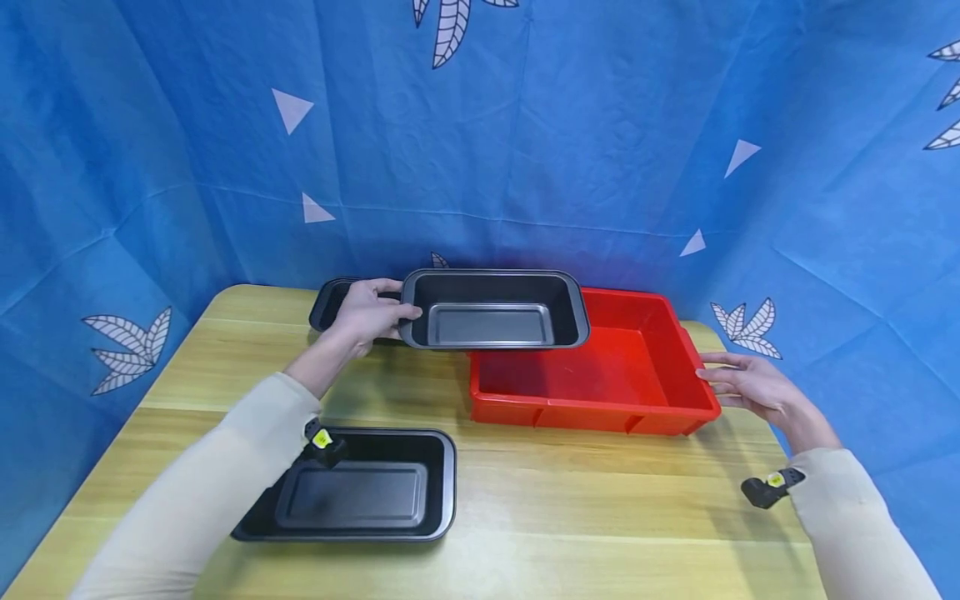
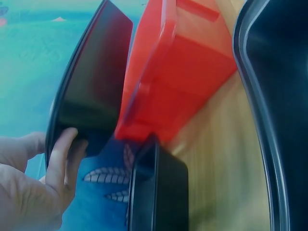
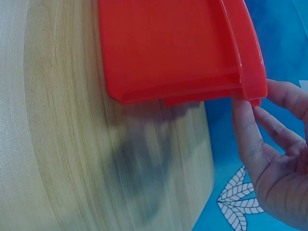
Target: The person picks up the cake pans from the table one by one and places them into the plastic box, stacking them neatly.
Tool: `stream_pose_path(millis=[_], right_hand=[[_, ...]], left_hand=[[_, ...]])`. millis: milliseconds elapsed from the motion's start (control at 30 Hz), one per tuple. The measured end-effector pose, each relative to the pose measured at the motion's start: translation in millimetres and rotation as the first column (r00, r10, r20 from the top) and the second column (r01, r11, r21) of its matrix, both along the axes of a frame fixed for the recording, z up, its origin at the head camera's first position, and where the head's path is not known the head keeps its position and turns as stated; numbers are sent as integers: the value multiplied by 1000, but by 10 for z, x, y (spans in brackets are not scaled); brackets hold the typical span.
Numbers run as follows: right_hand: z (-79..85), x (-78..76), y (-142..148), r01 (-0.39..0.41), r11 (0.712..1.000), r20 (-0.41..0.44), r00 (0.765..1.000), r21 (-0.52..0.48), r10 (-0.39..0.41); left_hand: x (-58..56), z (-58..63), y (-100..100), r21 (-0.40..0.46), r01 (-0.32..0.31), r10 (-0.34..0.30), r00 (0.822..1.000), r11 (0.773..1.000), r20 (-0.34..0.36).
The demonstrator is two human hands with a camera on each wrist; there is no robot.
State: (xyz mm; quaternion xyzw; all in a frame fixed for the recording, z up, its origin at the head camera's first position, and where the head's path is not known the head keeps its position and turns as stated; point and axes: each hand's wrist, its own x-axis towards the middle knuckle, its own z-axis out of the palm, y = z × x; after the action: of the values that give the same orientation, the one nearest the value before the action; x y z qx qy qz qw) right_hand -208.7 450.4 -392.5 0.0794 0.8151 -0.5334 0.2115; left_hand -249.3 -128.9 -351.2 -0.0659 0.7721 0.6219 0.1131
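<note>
My left hand (image 1: 367, 315) grips the left end of a dark metal loaf pan (image 1: 491, 325), thumb over its rim and fingers beneath. The pan is held up over the left part of a red plastic tray (image 1: 600, 408). My right hand (image 1: 753, 387) holds the tray's right rim; in the right wrist view, the fingers (image 3: 248, 132) reach the rim's underside. A second loaf pan (image 1: 326, 304) stands behind my left hand, partly hidden. The third loaf pan (image 1: 352, 492) lies nearer on the table, partly covered by my left sleeve.
A light wooden table (image 1: 570, 508) carries the pans and tray. Blue cloth (image 1: 480, 150) with leaf and triangle prints hangs behind and along both sides, close to the table's edges.
</note>
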Motion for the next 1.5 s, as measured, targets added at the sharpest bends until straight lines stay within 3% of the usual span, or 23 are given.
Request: stream_pose_path(millis=[567, 1033, 1500], right_hand=[[-11, -21, 20, -9, 1000, 0, 1000, 3, 9], [-9, -25, 26, -18, 1000, -7, 1000, 20, 18], [-11, -40, 2, -23, 999, 5, 1000, 36, 23]], left_hand=[[-58, -40, 609, 94, -21, 23, 999, 995, -23], [-69, -176, 1071, 180, -42, 47, 999, 983, -25], [-58, -334, 1438, 182, -41, 43, 999, 983, -9]])
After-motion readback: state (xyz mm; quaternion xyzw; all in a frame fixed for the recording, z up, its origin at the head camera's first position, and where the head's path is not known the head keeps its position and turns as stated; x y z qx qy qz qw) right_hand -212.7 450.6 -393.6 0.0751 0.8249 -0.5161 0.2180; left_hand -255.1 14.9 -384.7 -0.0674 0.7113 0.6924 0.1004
